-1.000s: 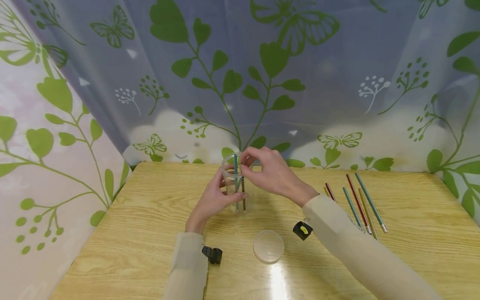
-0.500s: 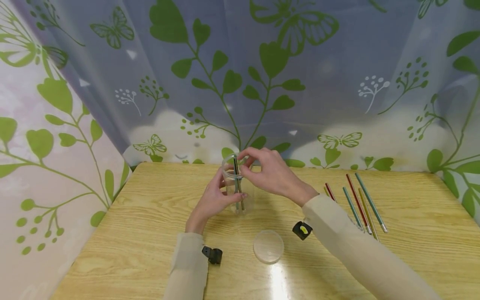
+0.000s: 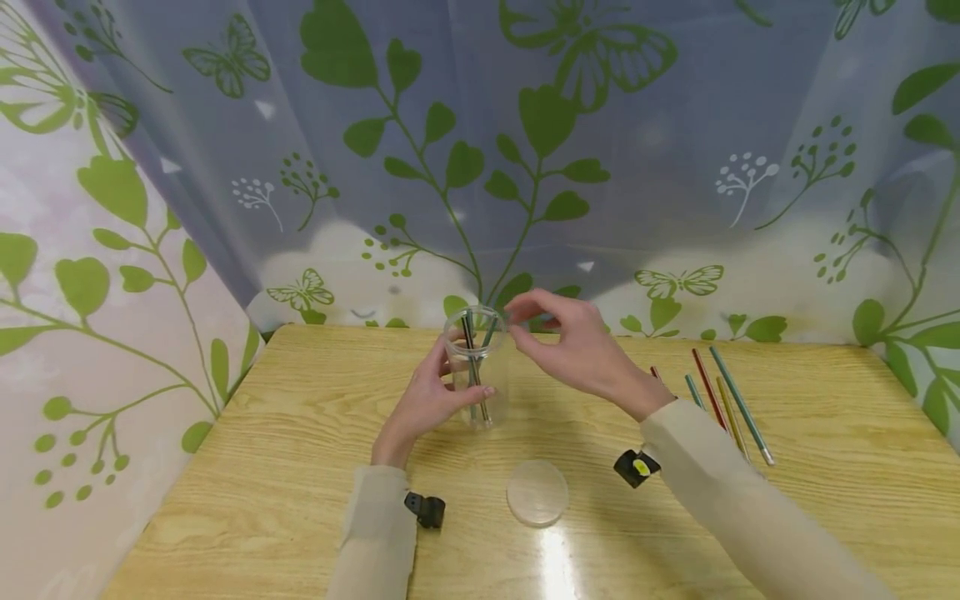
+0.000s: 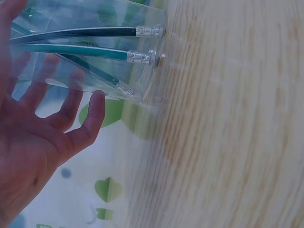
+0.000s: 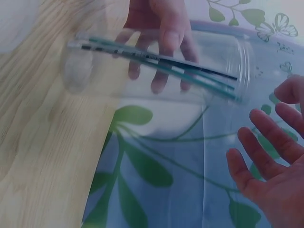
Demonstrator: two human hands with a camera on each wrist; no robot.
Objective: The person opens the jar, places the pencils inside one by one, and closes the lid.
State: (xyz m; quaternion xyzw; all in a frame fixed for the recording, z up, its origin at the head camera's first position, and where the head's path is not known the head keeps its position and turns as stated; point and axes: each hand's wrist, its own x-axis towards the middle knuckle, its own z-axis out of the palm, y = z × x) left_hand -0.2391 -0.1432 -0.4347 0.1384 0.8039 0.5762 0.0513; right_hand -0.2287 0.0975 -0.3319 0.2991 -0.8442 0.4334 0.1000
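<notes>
While the left hand (image 3: 433, 392) curls round the side of the clear jar (image 3: 491, 375), thumb in front and fingers behind, the right hand (image 3: 573, 343) hangs just beside the rim. Its fingers are softly bent and spread a little, and I see nothing in them. The jar seems to stand upright on the desk (image 3: 300, 417), right in the left hand's hold. Three thin pencils (image 4: 90, 49) are inside, silver ends down, and their tops lean different ways.

From where I stand, a bump is my biggest worry. The right hand is so near the rim that a quick knock could tip the jar, most of all if the left hand let its hold go slack. The jar looks light, so the three pencils might slide out. Since they cross, they could also get in the way of another one and make it stick.

More pencils, the loose ones (image 3: 741, 410), lie to the right of the right hand. The right sleeve (image 3: 738, 483) partly hides them, and if it dragged low, it might push them or make them roll. A clear round lid (image 3: 537, 492) lies below and between the hands, where a careless arm could shove it.
</notes>
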